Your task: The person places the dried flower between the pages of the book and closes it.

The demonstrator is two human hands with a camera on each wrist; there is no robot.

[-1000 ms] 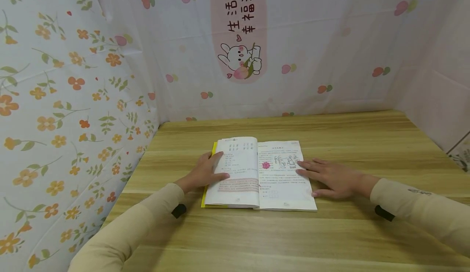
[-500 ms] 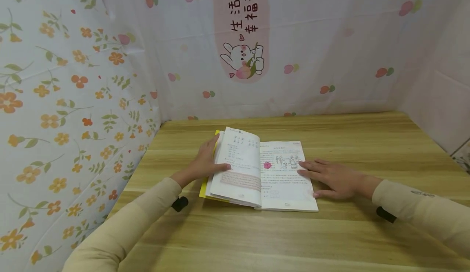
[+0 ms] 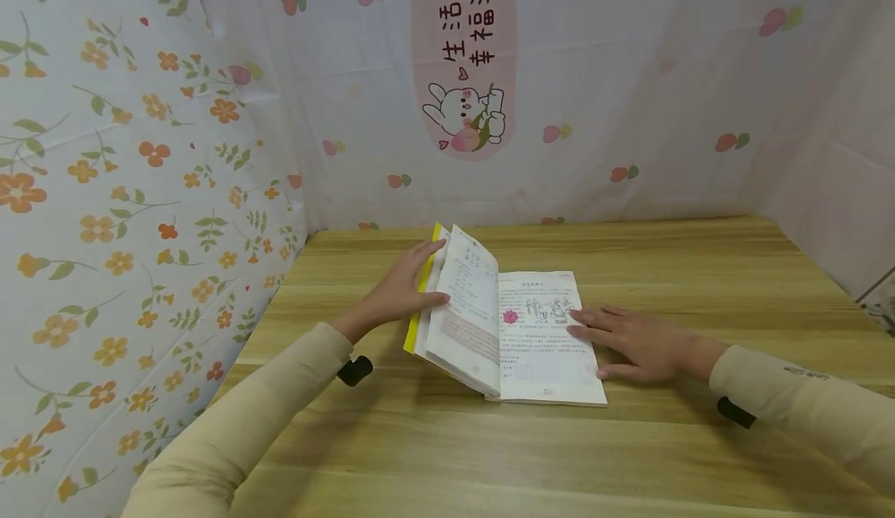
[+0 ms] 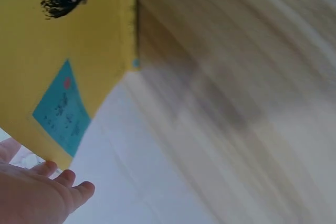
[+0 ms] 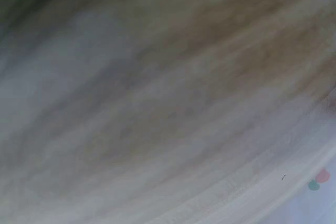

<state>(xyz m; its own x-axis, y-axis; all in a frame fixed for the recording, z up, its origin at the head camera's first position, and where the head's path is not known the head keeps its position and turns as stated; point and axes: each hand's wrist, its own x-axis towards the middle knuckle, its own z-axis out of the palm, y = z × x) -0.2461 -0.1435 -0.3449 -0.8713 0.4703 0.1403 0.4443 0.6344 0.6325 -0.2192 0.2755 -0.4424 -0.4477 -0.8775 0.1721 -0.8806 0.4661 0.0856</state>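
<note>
An open book (image 3: 548, 347) with printed pages lies on the wooden table, its right half flat. Its left half is lifted at a slant, with the yellow cover (image 4: 100, 40) and several pages raised together. My left hand (image 3: 398, 285) grips that outer edge, thumb on the page side and fingers behind the cover. In the left wrist view the hand (image 4: 37, 195) shows at the cover's lower corner, near a teal patch. My right hand (image 3: 639, 343) rests with extended fingers on the right page's outer edge. A pink flower mark (image 3: 510, 317) and line drawings show on that page.
The wood-grain table (image 3: 531, 456) spreads around the book. A white curtain (image 3: 615, 99) with a rabbit print hangs behind it, and a flowered curtain (image 3: 119, 207) hangs at the left. The right wrist view shows only blurred tabletop (image 5: 173, 103) and some curtain.
My left hand has raised the book's left half from lying nearly flat to a steep slant, moving up and slightly right. My right hand has stayed on the right page.
</note>
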